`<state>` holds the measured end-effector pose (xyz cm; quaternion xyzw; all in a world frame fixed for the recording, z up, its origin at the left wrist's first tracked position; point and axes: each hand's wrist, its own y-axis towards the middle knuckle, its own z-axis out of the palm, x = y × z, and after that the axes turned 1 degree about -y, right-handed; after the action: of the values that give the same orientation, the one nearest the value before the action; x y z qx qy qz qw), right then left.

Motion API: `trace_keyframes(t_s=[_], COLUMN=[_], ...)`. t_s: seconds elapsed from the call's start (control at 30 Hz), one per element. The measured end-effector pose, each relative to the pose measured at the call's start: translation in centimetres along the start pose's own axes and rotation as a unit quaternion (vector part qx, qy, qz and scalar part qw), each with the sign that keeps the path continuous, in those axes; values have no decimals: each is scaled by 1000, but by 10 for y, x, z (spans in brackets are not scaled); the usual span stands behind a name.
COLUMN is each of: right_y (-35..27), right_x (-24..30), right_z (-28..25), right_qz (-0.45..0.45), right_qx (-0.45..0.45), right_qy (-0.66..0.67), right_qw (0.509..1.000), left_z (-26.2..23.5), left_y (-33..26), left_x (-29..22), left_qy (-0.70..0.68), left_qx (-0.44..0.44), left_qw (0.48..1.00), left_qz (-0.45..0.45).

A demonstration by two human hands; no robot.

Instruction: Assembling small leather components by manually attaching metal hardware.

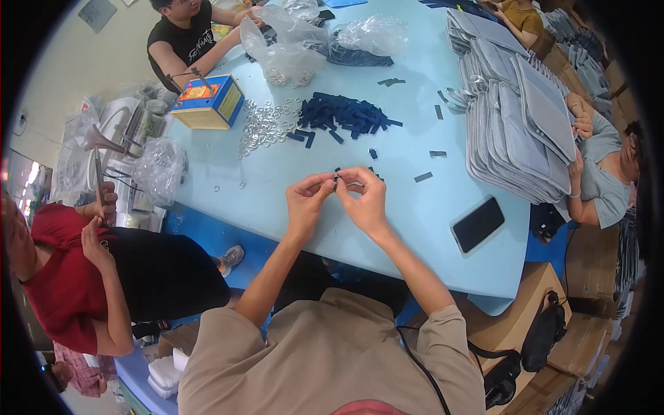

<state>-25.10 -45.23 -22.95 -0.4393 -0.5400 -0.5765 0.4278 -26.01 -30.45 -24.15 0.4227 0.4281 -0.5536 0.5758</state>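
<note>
Smooth and pale blue, the tabletop [425, 218] has a rounded corner at its near right and spreads under loose heaps of small parts. Walls and cluttered shelving stand beyond its left side, cardboard boxes [584, 346] with flat brown faces at the right. Over the near edge, the left hand [309, 198] and the right hand [364, 200] meet fingertip to fingertip. Thumbs and forefingers of both are closed in a pinch on a small dark piece [336, 178], mostly covered by the fingers, so its exact shape cannot be told. It is held just above the table, near a few loose dark scraps partly hidden behind the right hand.

Farther off lies a pile of navy strips [346, 114], short, flat and matt, in a tangled mound. Left of it, thin shiny rings [266, 124] scatter in a glinting patch beside a blue and yellow box [209, 102] with crisp edges. Crumpled, see-through plastic bags [283, 55] bulge behind. To the right rises a stack of grey padded panels [515, 138], soft-looking, round-cornered and edged with piping; a co-worker's hands touch it. A glossy black phone [478, 224] lies flat near the right edge.
</note>
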Motion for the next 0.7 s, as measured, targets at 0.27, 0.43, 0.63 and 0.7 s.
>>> trace_keyframes(t_s=[0.27,0.43,0.63,0.7], right_y=[1,0,-1,-1], right_x=[-8,-7,-3,0], right_z=[-4,-3,-4,-3], right_qz=[45,56,29,25], right_qx=[28,50,93,93], right_qy=[25,38,43,55], right_qw=[998,996,994,994], left_z=[-5,-2,-9,-10], left_y=[-2,-2,2,1], left_x=[4,-2,-4,-4], left_qy=[-29,-1,26,28], left_qx=[34,0,-28,-34], left_qw=[999,999,999,999], left_qz=[27,35,29,30])
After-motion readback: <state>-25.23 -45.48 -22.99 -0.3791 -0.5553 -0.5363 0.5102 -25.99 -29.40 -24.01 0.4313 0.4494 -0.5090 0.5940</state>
